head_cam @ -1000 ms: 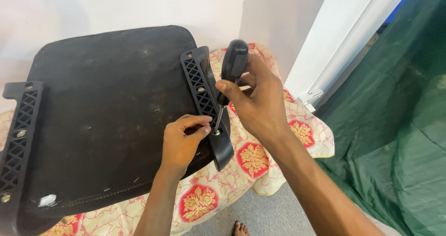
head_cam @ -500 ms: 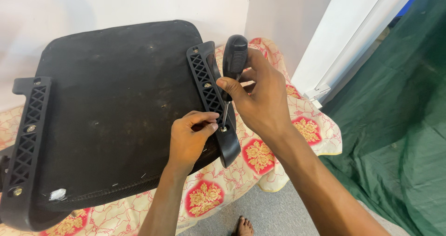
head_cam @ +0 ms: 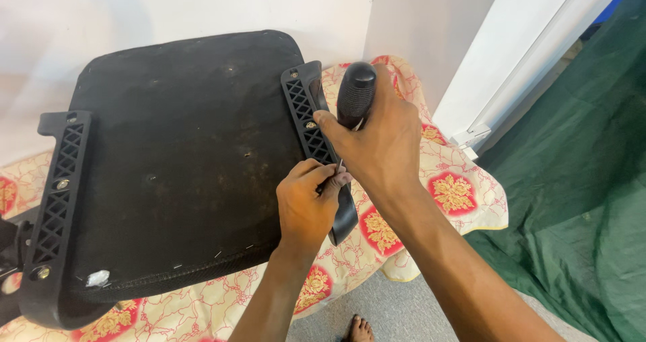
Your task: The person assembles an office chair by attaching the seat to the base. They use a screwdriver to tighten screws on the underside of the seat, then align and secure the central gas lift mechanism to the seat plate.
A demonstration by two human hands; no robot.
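Note:
An upturned black chair seat (head_cam: 175, 153) lies on a patterned cloth (head_cam: 464, 187). A black lattice armrest bracket (head_cam: 309, 123) runs along its right edge, and another bracket (head_cam: 57, 187) along its left edge. My right hand (head_cam: 380, 137) grips the black handle of a screwdriver (head_cam: 354, 98), whose thin shaft points down at the right bracket. My left hand (head_cam: 306, 204) pinches the shaft's tip against the lower part of that bracket. The tip itself is hidden by my fingers.
A white wall rises behind the seat. A white door frame (head_cam: 511, 86) stands at the right, with green fabric (head_cam: 579, 200) spread beside it. A bare foot (head_cam: 356, 328) shows on the grey floor below. A bolt (head_cam: 42, 272) sits in the left bracket.
The view has shifted slightly, so the seat and both hands sit a little lower right in the picture. My hands stay on the screwdriver and the right bracket.

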